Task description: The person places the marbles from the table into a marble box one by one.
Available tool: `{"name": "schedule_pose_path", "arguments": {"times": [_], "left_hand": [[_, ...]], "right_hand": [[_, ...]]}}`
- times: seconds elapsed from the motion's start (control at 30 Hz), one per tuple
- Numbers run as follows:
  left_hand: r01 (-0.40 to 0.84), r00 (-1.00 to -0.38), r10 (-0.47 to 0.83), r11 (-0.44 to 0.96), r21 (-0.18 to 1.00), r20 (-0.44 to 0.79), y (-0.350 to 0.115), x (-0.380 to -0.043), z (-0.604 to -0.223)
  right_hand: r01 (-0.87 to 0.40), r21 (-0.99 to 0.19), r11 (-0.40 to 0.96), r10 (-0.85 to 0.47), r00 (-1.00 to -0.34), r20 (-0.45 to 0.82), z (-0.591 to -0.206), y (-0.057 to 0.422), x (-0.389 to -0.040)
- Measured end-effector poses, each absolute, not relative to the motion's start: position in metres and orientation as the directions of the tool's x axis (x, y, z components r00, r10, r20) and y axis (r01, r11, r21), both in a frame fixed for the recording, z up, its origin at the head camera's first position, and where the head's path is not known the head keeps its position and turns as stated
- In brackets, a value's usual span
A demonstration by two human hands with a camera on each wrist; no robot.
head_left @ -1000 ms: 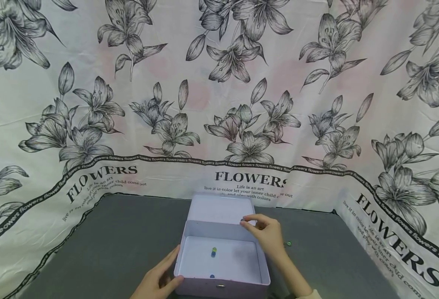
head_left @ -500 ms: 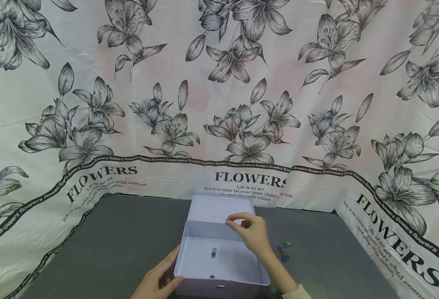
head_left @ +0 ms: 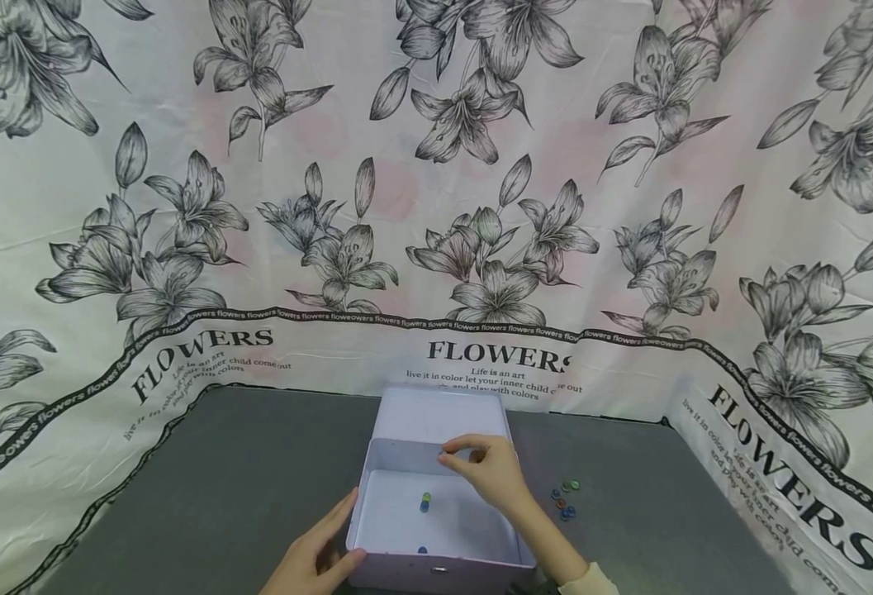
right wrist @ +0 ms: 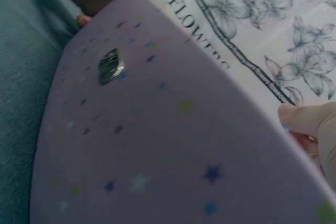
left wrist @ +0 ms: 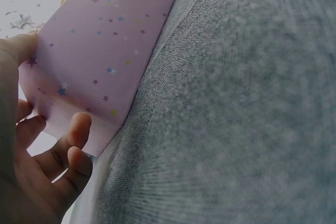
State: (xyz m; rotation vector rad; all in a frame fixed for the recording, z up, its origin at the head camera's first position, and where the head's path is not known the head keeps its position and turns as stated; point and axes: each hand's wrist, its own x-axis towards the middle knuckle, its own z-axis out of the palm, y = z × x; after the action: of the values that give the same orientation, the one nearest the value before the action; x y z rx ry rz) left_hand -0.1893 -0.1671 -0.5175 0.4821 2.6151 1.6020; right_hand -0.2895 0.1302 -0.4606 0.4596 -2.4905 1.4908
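Observation:
An open lilac tin box (head_left: 442, 570) with star prints and a metal clasp stands in front of me. My left hand (head_left: 315, 545) grips its front left corner; in the left wrist view the thumb lies against the front near the rim and two fingers (left wrist: 80, 129) are off the wall. Over the box, my right hand (head_left: 488, 471) pinches a small marble between thumb and index finger, mostly hidden; a speck of blue shows by the thumb in the right wrist view. A greenish-yellow marble (head_left: 426, 497) and blue marbles (head_left: 422, 549) lie on the box floor.
The box lid (head_left: 439, 416) is folded back behind it. Several loose glass marbles (head_left: 561, 503), blue, green and orange, lie on the grey cloth (head_left: 258, 463) to the right. A white flower-printed curtain (head_left: 377, 248) hangs behind and along both sides.
My right hand has come left from the box's right rear edge and lowered over its inside, uncovering the marbles at the right. The left hand stays at the corner.

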Motion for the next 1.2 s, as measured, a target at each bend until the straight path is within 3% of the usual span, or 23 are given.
{"name": "schedule_pose_path", "arguments": {"times": [0.27, 0.67, 1.2], "left_hand": [[0.248, -0.95, 0.281, 0.423, 0.871, 0.134, -0.166, -0.189, -0.518], [0.26, -0.948, 0.279, 0.41, 0.874, 0.151, -0.165, -0.188, -0.517], [0.253, -0.95, 0.28, 0.426, 0.869, 0.139, -0.165, -0.19, -0.517]], "right_hand": [[-0.391, -0.738, 0.55, -0.313, -0.916, 0.252, -0.467, 0.13, -0.29], [-0.449, -0.63, 0.634, -0.434, -0.88, 0.191, -0.474, 0.128, -0.29], [-0.428, -0.593, 0.681, -0.434, -0.889, 0.143, -0.475, 0.127, -0.289]]}}
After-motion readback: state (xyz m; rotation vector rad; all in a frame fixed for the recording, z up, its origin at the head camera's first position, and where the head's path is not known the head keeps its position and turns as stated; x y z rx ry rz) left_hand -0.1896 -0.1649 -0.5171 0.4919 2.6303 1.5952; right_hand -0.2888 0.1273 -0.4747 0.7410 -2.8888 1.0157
